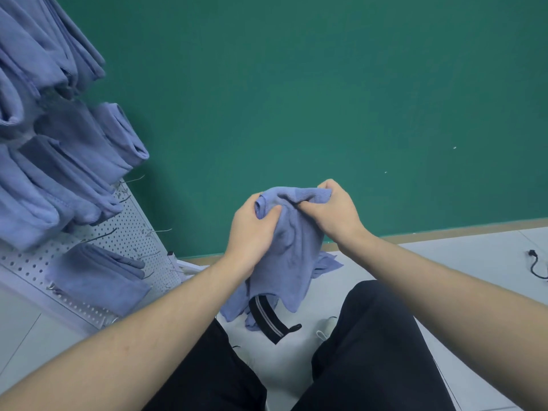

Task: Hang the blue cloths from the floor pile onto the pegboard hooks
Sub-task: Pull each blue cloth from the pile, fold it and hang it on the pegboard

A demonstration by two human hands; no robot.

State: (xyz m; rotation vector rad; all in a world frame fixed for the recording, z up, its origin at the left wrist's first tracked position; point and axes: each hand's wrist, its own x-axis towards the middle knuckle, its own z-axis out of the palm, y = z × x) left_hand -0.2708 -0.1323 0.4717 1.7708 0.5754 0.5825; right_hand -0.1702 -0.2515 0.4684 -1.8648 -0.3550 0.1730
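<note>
Plenty of cloths [74, 161] already hang on the pegboard [130, 232] off to our left. Our left hand [252, 232] and right hand [335, 212] both have a tight grip on one blue cloth [296, 241], with more in the floor pile [326, 264] right below.

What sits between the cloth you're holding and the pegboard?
In the head view, only green wall shows between the held cloth and the pegboard; bare hooks jut from the pegboard's edge.

Pegboard [130, 229] left of held cloth [293, 241]
</note>
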